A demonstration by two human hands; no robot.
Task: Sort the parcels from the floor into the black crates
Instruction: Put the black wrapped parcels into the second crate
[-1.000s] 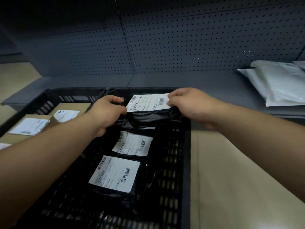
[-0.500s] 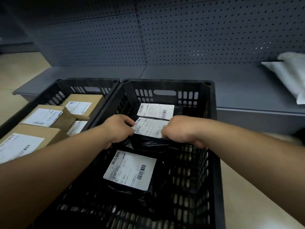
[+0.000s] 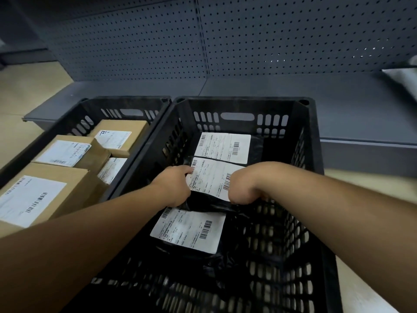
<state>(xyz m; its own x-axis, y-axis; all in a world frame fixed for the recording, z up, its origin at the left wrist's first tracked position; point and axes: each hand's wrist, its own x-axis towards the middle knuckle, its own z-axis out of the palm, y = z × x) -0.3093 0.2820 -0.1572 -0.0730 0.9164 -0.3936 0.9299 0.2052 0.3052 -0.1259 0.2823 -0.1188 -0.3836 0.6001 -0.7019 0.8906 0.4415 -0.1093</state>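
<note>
Two black crates stand side by side on the floor. Inside the right crate (image 3: pixel 313 136) lie three black bag parcels with white labels. My left hand (image 3: pixel 172 186) and my right hand (image 3: pixel 244 185) both grip the middle black parcel (image 3: pixel 212 179) by its left and right edges, low inside the crate. Another black parcel (image 3: pixel 223 147) lies behind it at the far end, and a third (image 3: pixel 188 231) lies in front, nearer me. The left crate (image 3: pixel 126 105) holds several brown cardboard boxes (image 3: pixel 65 152) with labels.
A grey low shelf (image 3: pixel 259 86) with a pegboard back wall runs behind the crates. A white bag parcel (image 3: pixel 404 80) lies on the shelf at the far right. Beige floor (image 3: pixel 361 290) shows to the right of the crates and at the far left.
Both hands have brought the black parcel down from the crate's far rim into the crate, between the other two parcels. My view has shifted, showing more of the left crate.
</note>
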